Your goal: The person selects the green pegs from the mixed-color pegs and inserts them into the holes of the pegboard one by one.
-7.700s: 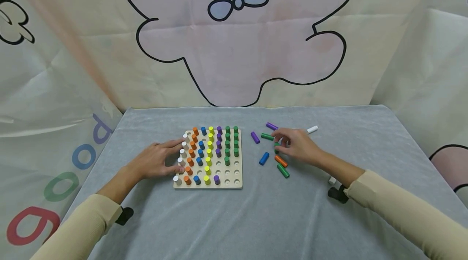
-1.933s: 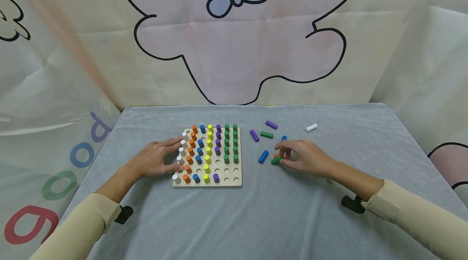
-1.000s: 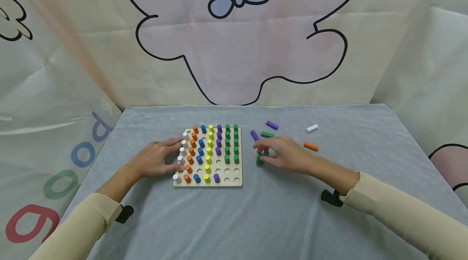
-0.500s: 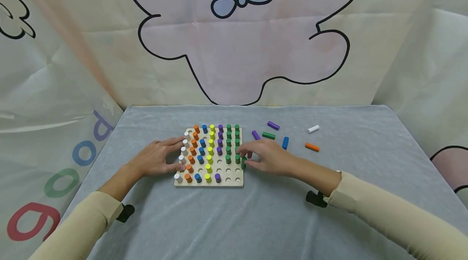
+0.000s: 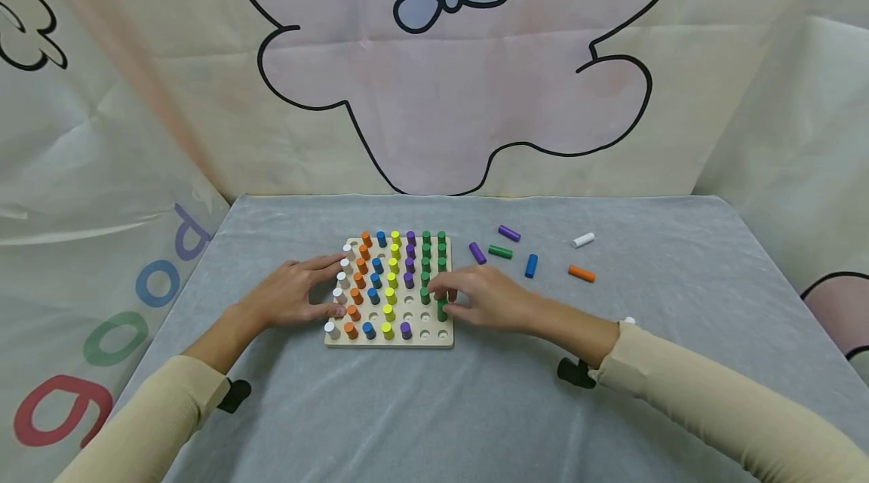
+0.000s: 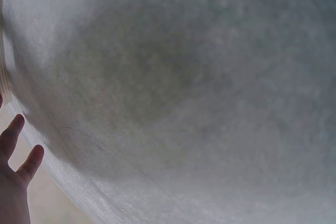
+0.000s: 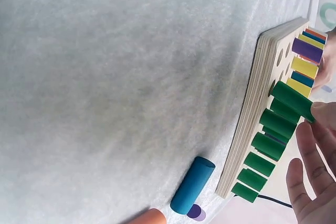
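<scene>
A pale wooden pegboard [image 5: 394, 343] lies on the table, with white, orange, blue, yellow, purple and green pegs standing in columns. My left hand [image 5: 292, 294] rests at its left edge, fingers spread; the left wrist view catches only some fingers of that hand [image 6: 16, 177]. With thumb and fingers, my right hand [image 5: 492, 298] pinches a green peg [image 5: 442, 309] over the rightmost column. In the right wrist view this green peg [image 7: 292, 99] leans, its lower end at a hole, just past the row of standing green pegs [image 7: 278, 124].
Right of the board lie loose pegs: two purple, the nearer purple peg [image 5: 477, 253] beside a green one [image 5: 500, 251], then a blue peg [image 5: 531, 266], an orange peg [image 5: 581, 273] and a white peg [image 5: 583, 239]. Grey cloth [image 5: 407, 415] covers the table.
My right hand has moved left from the loose pegs to the board, carrying the green peg. Earlier, the orange peg came to lie farther right. My left hand has stayed at the board's edge.
</scene>
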A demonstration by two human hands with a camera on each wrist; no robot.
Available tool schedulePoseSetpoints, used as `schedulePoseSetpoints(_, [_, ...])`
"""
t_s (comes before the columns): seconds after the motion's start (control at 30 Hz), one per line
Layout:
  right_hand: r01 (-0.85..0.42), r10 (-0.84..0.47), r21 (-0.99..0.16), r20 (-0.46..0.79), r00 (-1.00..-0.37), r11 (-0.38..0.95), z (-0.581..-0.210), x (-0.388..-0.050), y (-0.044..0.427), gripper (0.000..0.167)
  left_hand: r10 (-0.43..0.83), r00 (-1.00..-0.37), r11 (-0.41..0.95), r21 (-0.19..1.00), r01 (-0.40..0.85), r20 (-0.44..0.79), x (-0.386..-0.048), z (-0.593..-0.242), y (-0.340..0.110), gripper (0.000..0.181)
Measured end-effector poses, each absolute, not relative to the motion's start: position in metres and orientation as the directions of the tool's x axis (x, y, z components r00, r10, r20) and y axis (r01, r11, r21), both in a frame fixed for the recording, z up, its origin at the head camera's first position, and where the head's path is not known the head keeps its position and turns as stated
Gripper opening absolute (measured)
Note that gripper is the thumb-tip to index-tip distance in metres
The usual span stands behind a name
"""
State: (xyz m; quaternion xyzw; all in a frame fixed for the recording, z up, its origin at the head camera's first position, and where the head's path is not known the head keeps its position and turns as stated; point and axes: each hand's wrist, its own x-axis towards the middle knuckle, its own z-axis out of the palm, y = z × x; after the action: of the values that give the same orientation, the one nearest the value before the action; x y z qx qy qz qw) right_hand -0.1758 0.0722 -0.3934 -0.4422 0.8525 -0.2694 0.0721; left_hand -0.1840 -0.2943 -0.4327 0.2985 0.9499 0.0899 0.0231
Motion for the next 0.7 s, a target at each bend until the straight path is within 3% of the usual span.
schedulePoseSetpoints(0.4, [-0.72,-0.803,-0.521,0.105,-0.587,0.458,-0.3958,-0.1751,0.0705,0.033,0.568,-0.823,0.807,0.19,0.559,0.012,-0.184,-0.433,-0.2941,0.084])
schedulePoseSetpoints(0.7, [-0.668,-0.787,-0.593,0.091,-0.61,0.449,-0.4028,-0.1737,0.071,0.032,0.568,-0.823,0.809,0.186,0.558,0.002,-0.1847,-0.4338,-0.2946,0.083])
